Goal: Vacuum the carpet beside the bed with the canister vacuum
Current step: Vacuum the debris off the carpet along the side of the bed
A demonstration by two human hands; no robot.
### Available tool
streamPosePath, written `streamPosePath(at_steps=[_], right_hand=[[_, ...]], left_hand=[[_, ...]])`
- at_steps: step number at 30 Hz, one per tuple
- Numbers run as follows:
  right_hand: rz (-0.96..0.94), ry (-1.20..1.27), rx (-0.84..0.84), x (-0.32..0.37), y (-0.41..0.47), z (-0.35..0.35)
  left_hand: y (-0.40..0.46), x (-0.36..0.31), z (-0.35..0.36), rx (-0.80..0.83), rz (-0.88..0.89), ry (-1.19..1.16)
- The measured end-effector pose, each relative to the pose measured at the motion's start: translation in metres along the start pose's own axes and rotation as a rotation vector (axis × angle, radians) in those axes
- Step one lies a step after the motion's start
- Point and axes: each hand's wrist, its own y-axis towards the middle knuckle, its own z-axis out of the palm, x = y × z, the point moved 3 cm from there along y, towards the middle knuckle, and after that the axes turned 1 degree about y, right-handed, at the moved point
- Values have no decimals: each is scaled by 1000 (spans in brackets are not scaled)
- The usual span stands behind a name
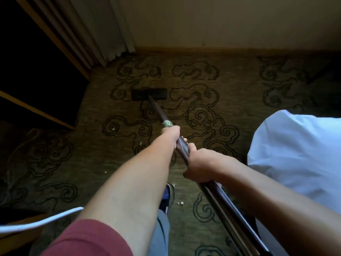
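Vacuum wand (157, 112) and floor head (149, 94), seen from above. I hold the dark wand with both hands: my left hand (170, 133) is wrapped around it further down, just behind a pale taped band (167, 123), and my right hand (200, 166) is closed around it nearer my body. Neither grip has any slack; both are full fists on the tube. The wand runs forward and away from me to the flat floor head, which lies on the patterned carpet (230, 89) in the strip between the white bedding (295, 154) on my right and the dark wooden cabinet (36, 80) on my left, short of the skirting board (203, 49) and the curtain (103, 34).

Progress, as I judge it: the job is under way but not finished. Small pale crumbs (180, 203) lie on the carpet near my shoe (168, 194), and other specks (113, 129) sit to the left of the wand, so the ground close to me needs passes. The carpet around the head shows no crumbs that I can make out, though the light is dim.

Containers: the canister itself is out of view, so its contents cannot be told. The cabinet's openings are too dark to see into. A white cord (46, 221) crosses the lower left corner.
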Motion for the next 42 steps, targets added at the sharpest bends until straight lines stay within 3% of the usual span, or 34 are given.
streamPosePath(at_steps=[9,12,16,20,26,34,42], right_hand=[[0,48,33,85,174,-91],[-7,37,37,89,187,-91],[-9,-4,175,110,236,-86],[-23,45,247,112,242,-83],[-84,-19,335,122,205,-53],[-147,-98,391,115,120,-11],[-192,-177,375,72,8,59]], left_hand=[[147,-147,-55,-7,18,64],[156,-155,-62,-5,35,109],[210,-150,-79,18,-108,197],[217,-148,-82,-16,-56,264],[193,-98,-103,-13,-199,265],[131,-18,-117,-26,-248,291],[31,101,-98,-17,-303,89]])
